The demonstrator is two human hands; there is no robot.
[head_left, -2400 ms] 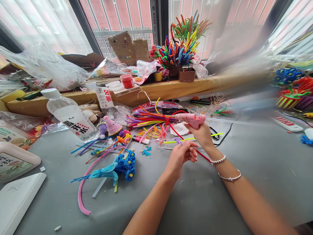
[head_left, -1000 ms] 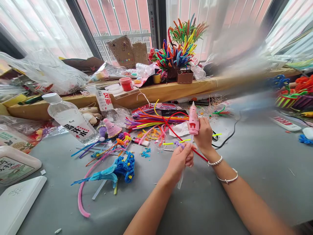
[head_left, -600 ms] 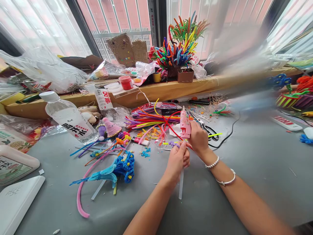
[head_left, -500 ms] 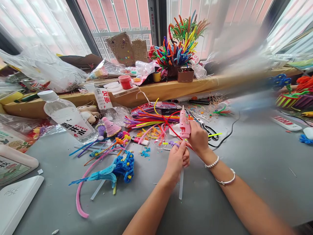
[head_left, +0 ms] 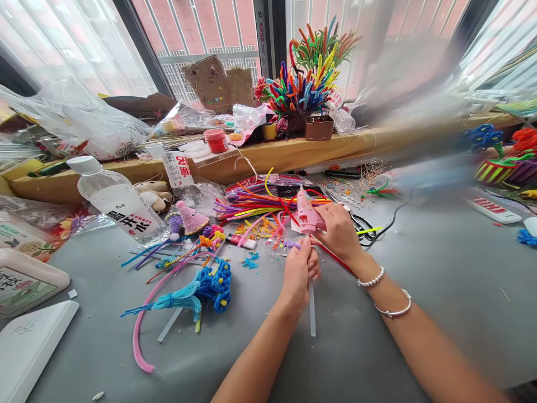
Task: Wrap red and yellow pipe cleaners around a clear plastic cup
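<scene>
My right hand [head_left: 340, 230] grips a pink glue gun [head_left: 306, 212], nozzle pointing up and away over the pile of coloured pipe cleaners [head_left: 268, 202]. Just below it, my left hand [head_left: 298, 271] pinches a clear glue stick [head_left: 311, 310] whose upper end meets the back of the gun; the lower end hangs toward me over the grey table [head_left: 419, 280]. A small purple pipe-cleaner piece [head_left: 289, 245] sits at my left fingers. The gun's black cord [head_left: 388, 219] trails off to the right.
A water bottle [head_left: 119, 204] lies at left beside a small pink knitted hat [head_left: 191, 217]. A blue pipe-cleaner flower [head_left: 210, 285] and a long pink pipe cleaner [head_left: 140, 330] lie in front. Scissors [head_left: 361, 226] rest right of my hand. A vase of pipe cleaners [head_left: 306, 84] stands on the sill.
The glue gun has turned from lying sideways to nozzle-up and shifted left. My left hand has taken the clear glue stick and brought it to the gun's rear.
</scene>
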